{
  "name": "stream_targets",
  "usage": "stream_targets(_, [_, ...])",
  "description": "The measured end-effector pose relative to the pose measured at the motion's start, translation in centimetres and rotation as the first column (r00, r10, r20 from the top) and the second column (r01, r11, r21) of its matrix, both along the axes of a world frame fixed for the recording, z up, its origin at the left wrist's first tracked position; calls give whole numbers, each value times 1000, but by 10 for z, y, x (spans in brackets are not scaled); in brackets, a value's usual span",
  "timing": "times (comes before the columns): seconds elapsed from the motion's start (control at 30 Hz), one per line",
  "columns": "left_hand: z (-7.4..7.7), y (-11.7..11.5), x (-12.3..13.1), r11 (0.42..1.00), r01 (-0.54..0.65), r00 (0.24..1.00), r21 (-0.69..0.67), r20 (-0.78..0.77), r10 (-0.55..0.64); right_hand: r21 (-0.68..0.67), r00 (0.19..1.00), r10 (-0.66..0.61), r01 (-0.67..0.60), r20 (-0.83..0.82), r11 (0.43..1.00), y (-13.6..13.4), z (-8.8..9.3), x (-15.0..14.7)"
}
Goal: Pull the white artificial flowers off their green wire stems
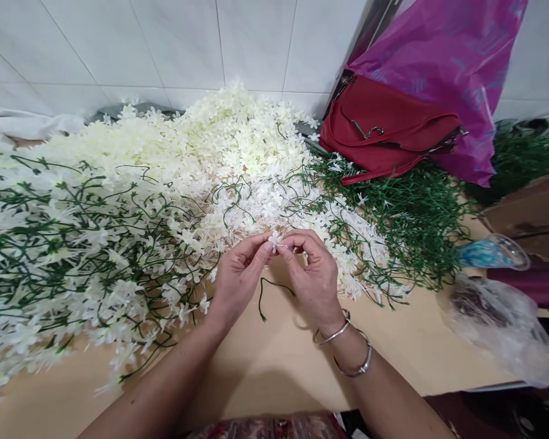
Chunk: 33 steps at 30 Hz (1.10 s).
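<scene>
A small white artificial flower (275,239) is pinched between the fingertips of both hands, above the near middle of the table. My left hand (242,271) grips it from the left, thumb and forefinger pressed together. From the right, my right hand (312,268) pinches at the flower or a thin white piece beside it; the fingers partly hide which. Just below the hands lies a loose green stem (262,299), curved on the tabletop. Behind the fingers spreads a heap of loose white petals (251,134). To the left lie many white flowers on green stems (86,244).
A red handbag (388,125) rests against a purple plastic bag (457,73) at the back right. Green stems (407,219) pile up before them. Farther right are a blue-patterned cup (489,252), a clear plastic bag (498,323) and a cardboard box (531,207). A tiled wall (183,42) bounds the table (265,366).
</scene>
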<state>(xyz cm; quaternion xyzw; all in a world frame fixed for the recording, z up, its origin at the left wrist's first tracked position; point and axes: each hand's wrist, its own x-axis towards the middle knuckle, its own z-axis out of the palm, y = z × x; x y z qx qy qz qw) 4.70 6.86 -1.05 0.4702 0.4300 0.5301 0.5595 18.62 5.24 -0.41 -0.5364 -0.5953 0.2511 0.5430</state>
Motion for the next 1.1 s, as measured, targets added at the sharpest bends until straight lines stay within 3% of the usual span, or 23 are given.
stream_targets(0.3, [-4, -3, -4, 990, 97, 984, 103, -161, -80, 14, 999, -7, 7, 31, 1000, 0, -2, -1])
stream_targets(0.43, [-4, -6, -4, 975, 142, 966, 172, -238, -99, -88, 990, -36, 24, -139, 996, 3, -8, 3])
stream_targets(0.57, [-3, -9, -3, 944, 175, 923, 279, -381, -58, -214, 953, 78, -145, -293, 966, 8, -9, 9])
stream_targets(0.67, [-2, -11, -3, 955, 144, 931, 259, -364, -42, -173, 934, 107, -175, -341, 969, 9, -5, 11])
stream_targets(0.77, [4, -11, -5, 940, 110, 902, 324, -430, 43, -73, 953, 40, -65, -300, 995, 9, -1, 14])
stream_targets(0.87, [13, -12, -8, 859, 328, 742, 394, -670, 24, -40, 966, -56, 48, -251, 998, 9, 0, 22])
stream_targets(0.93, [17, -15, -9, 786, 527, 551, 323, -834, -27, -46, 966, -107, 98, -234, 994, 10, -1, 28])
stream_targets(1.0, [17, -18, -7, 744, 631, 369, 221, -929, -37, -46, 961, -131, 123, -242, 991, 11, -3, 33])
stream_targets(1.07, [14, -21, -5, 736, 658, 283, 159, -958, -46, -41, 956, -141, 135, -257, 990, 13, -4, 36])
stream_targets(1.1, [12, -21, -4, 737, 660, 282, 147, -957, -61, -39, 954, -139, 134, -267, 990, 13, -4, 36])
